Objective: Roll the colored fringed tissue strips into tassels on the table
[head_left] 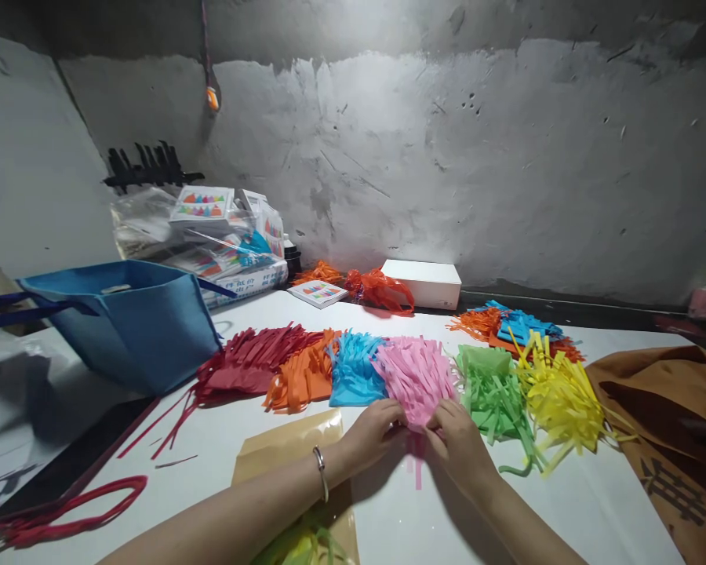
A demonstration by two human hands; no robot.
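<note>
Both hands meet at the near end of a pink paper tassel bundle (419, 377), its fringe fanning away from me. My left hand (380, 430) pinches the bundle's left corner, and a bracelet circles that wrist. On the other corner, my right hand (456, 435) is closed the same way. A few pink strips hang below between the hands. Left of the pink lie a blue tassel bundle (356, 380), an orange one (307, 373) and dark red ones (247, 365). To the right are a green tassel bundle (494, 388) and a yellow one (562, 396).
A blue fabric bag (147, 329) stands at left, before plastic-wrapped packs (212, 235). A white box (427, 282) and red plastic bag (382, 289) sit by the wall. A tan envelope (288, 443) lies under my left arm; brown cloth (671, 392) covers the right edge.
</note>
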